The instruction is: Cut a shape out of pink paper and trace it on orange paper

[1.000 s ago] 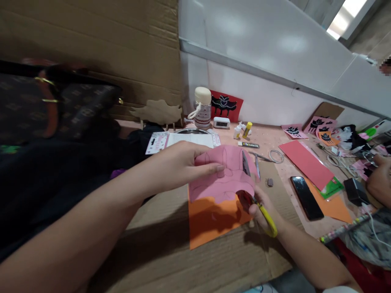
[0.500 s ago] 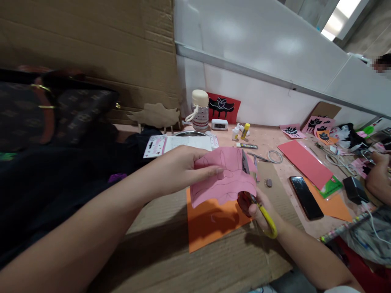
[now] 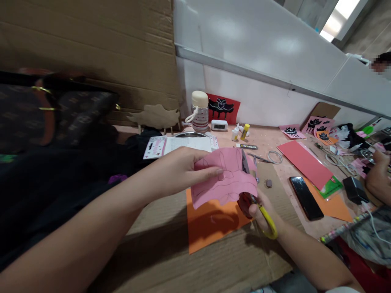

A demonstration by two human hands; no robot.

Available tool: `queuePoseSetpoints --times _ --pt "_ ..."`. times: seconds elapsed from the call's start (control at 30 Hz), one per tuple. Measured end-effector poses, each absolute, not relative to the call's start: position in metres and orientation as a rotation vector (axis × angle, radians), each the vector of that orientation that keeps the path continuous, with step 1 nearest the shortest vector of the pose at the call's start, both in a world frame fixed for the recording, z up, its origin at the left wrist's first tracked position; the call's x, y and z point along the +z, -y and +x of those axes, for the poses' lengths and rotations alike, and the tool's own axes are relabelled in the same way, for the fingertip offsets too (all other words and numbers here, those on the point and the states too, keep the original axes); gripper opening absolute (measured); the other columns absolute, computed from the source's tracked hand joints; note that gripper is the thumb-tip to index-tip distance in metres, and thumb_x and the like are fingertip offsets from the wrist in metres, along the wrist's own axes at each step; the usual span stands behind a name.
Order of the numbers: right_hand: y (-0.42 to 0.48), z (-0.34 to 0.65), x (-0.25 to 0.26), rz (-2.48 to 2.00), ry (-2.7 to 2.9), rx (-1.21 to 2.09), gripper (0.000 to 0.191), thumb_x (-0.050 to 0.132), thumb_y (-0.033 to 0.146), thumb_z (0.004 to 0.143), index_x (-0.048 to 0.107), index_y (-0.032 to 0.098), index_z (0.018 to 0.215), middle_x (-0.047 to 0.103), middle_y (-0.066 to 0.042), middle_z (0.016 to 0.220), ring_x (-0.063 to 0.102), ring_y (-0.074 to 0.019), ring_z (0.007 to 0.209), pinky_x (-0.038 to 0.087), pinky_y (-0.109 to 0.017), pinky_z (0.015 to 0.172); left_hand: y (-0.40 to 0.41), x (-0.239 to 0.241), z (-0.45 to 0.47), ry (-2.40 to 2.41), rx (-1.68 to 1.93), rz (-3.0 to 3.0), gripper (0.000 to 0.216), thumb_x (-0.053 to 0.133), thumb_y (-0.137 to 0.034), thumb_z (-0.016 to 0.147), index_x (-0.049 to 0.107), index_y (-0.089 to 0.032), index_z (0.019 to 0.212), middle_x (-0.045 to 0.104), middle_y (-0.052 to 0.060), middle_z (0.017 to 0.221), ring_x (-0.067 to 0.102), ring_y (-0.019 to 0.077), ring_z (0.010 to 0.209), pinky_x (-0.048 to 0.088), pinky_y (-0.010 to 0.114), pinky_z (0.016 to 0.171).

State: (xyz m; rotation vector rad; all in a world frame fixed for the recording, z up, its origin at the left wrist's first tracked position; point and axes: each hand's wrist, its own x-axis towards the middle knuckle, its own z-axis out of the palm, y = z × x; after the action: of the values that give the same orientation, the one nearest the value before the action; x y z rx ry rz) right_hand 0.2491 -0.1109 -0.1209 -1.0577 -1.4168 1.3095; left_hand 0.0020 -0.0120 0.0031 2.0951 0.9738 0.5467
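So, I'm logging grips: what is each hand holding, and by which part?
Left hand: pink paper, by its left side. Right hand: scissors, by the handles.

1 head-worn view, facing forward and down, left hand [image 3: 183, 166] and right hand [image 3: 270, 209] near

Pink paper [image 3: 210, 190], dark curved outlines; scissors handle [image 3: 270, 224] yellow; orange sheet [image 3: 203, 234].
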Motion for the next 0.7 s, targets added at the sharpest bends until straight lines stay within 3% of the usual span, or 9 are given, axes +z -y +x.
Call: queuePoseSetpoints --times 0.43,0.7 --pt "0.1109 0.2483 -0.1189 -1.031 1.475 1.232 0.056 0.066 0.075 0.083 0.067 0.025 0.108 0.051 -0.003 0.092 0.051 -0.0202 0.082 0.049 -0.032 0.079 0.0114 0.0017 0.0004 -0.974 0.504 2.09 0.042 0.057 -0.057 0.082 0.057 -0.019 0.063 0.044 -0.003 0.061 0.041 0.0121 0.057 0.031 0.021 0.049" --pt "0.1097 0.246 -0.1163 -1.054 1.471 1.21 0.058 0.066 0.081 0.078 0.068 0.03 0.105 0.049 -0.003 0.086 0.045 -0.0219 0.075 0.048 -0.035 0.071 0.0097 -0.001 0.0003 -0.993 0.481 2.084 0.044 0.057 -0.059 0.081 0.062 -0.018 0.068 0.049 -0.002 0.064 0.044 0.0132 0.06 0.033 0.021 0.051"
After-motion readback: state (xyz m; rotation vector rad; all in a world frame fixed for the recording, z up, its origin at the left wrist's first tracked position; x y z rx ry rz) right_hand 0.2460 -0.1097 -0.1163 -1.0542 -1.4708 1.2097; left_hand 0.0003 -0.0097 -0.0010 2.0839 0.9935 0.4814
